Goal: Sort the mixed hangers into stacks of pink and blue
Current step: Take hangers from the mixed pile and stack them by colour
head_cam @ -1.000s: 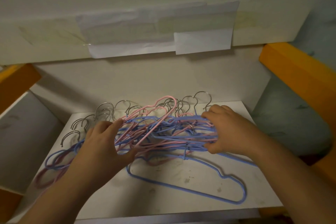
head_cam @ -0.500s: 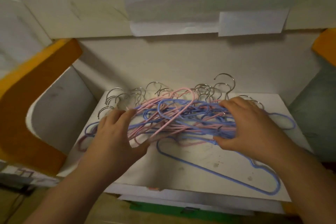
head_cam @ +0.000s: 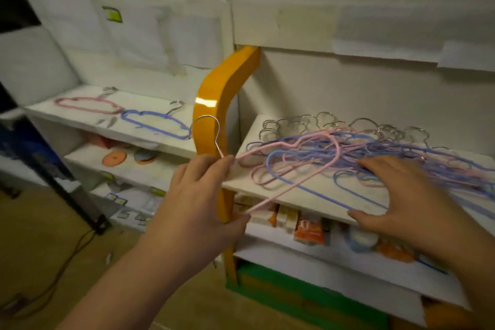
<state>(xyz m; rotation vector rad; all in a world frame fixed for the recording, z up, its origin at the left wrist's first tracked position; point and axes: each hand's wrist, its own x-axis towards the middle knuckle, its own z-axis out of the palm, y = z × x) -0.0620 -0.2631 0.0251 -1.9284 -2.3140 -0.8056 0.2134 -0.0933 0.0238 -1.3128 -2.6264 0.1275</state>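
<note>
A tangled pile of pink and blue hangers (head_cam: 380, 153) with metal hooks lies on the right white shelf (head_cam: 302, 193). My left hand (head_cam: 198, 195) grips one pink hanger (head_cam: 284, 193) at the base of its hook and has it partly drawn out past the shelf's left edge. My right hand (head_cam: 401, 195) presses flat, fingers spread, on the pile's front. On the left shelf (head_cam: 80, 120) lie one pink hanger (head_cam: 88, 106) and one blue hanger (head_cam: 155, 123), side by side.
An orange upright post (head_cam: 217, 104) stands between the two shelves, right by my left hand. Lower shelves hold boxes, small round items and papers. A black stand leg and a cable cross the wooden floor at left.
My view has swung left, bringing the left shelf into sight. My left hand has taken hold of one pink hanger and pulled it leftward out of the pile; my right hand has flattened on the pile.
</note>
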